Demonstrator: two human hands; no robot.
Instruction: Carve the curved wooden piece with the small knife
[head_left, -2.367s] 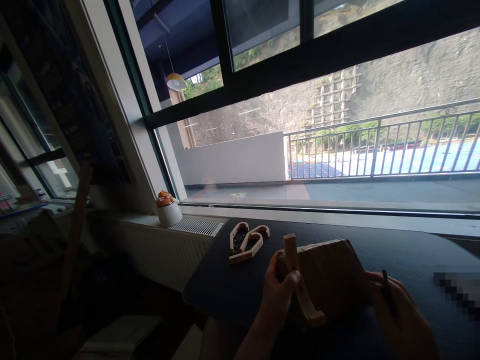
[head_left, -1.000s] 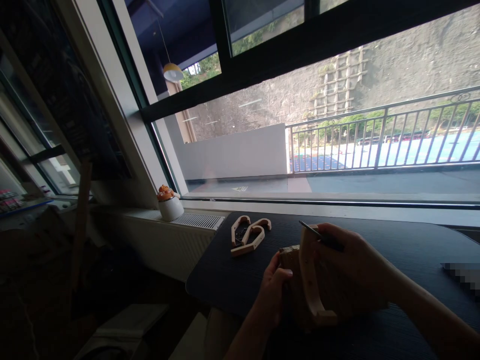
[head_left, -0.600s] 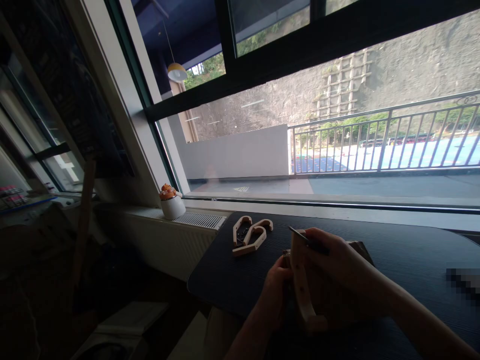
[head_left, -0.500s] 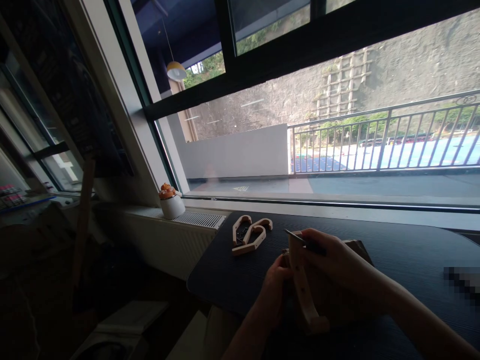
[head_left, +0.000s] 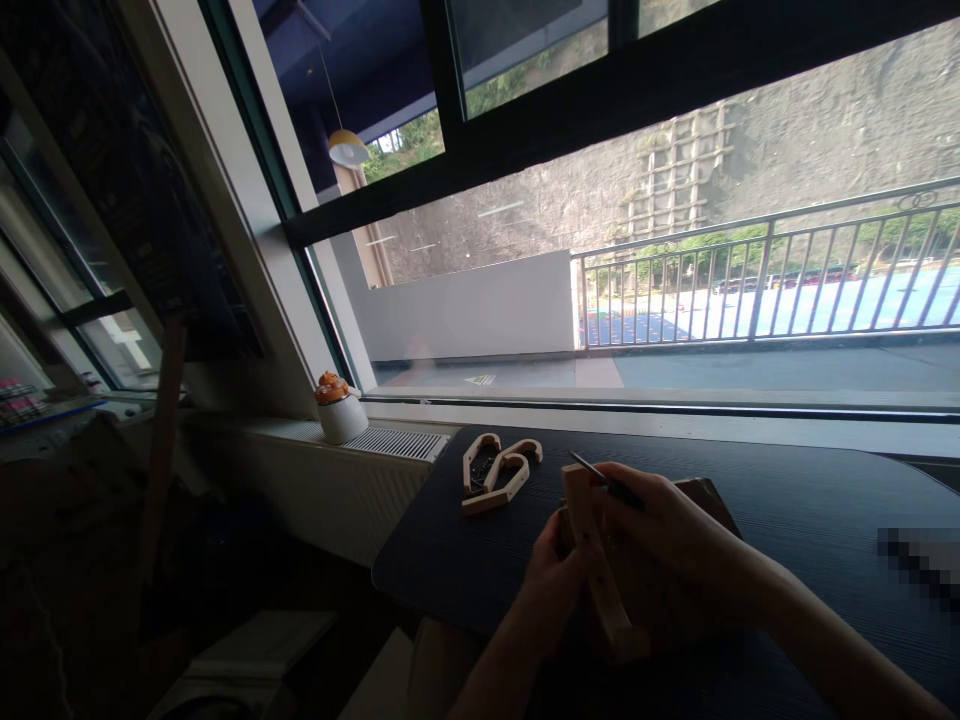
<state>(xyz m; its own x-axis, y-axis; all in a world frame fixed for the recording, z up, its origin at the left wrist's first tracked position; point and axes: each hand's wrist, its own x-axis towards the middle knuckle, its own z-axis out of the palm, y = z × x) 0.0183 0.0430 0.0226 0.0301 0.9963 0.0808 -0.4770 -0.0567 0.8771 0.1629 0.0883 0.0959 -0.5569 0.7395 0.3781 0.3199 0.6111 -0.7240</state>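
Observation:
My left hand [head_left: 551,580] is closed around a pale wooden hook [head_left: 579,510], its thumb lying across the wood. The hook is tilted, with its curved end low and towards me. In my right hand [head_left: 664,520] is a slim tool [head_left: 589,466] with a dark handle and a thin metal end, which points left over the hook's upper end. Whether the metal touches the wood I cannot tell. Beneath both hands lies a brown block or box [head_left: 712,500], mostly hidden and in shadow. Several similar wooden hooks [head_left: 499,495] rest further left, with small dark pieces [head_left: 480,472] among them.
The dark table [head_left: 427,545] stands against the window sill [head_left: 675,425]. Left of it, a white jar with an orange top [head_left: 341,410] sits on a radiator [head_left: 390,445]. At the right edge a pixelated patch covers something on the table.
My left thumb has come up over the face of the hook, and the hook has turned slightly. The tool's metal end has lifted a little off to the upper side of the wood.

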